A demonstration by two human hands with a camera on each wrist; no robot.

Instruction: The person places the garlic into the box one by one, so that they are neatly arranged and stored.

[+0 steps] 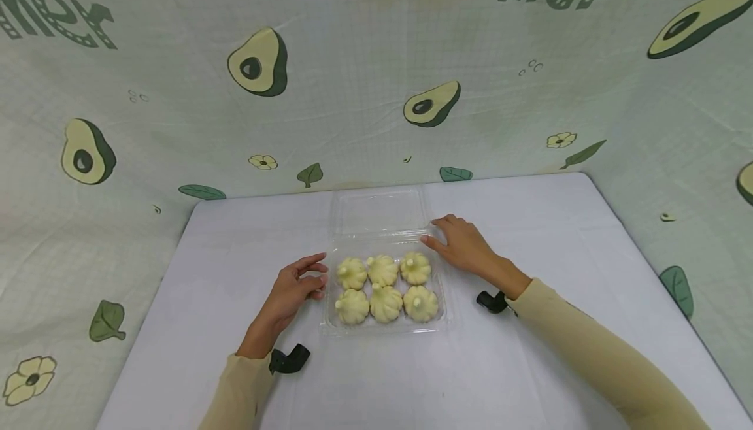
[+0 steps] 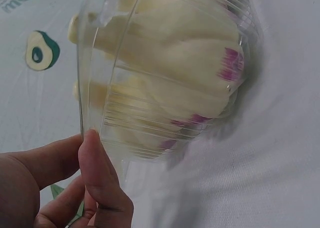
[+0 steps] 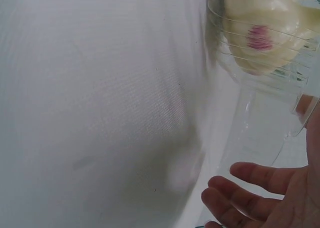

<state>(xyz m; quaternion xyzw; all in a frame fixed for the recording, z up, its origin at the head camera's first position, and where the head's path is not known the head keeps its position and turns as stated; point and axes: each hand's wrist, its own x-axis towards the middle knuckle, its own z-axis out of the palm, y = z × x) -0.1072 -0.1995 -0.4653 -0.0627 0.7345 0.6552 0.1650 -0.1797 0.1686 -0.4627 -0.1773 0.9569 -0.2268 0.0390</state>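
Box [image 1: 385, 331] ~ctr of bench [image 1: 365, 384], long axis L-R, lid [image 1: 379, 211] flipped back on far side; 6 garlic [image 1: 386, 304] in it, 2 rows of 3. L hand [image 1: 295, 288] at box's left side, thumb + idx pinching rim. R hand [image 1: 465, 244] angled fwd-left to far right corner, thumb at rim nr hinge, fingers loosely spread by lid.

Left grip [image 1: 295, 291] pinched — right grip [image 1: 463, 244] loose
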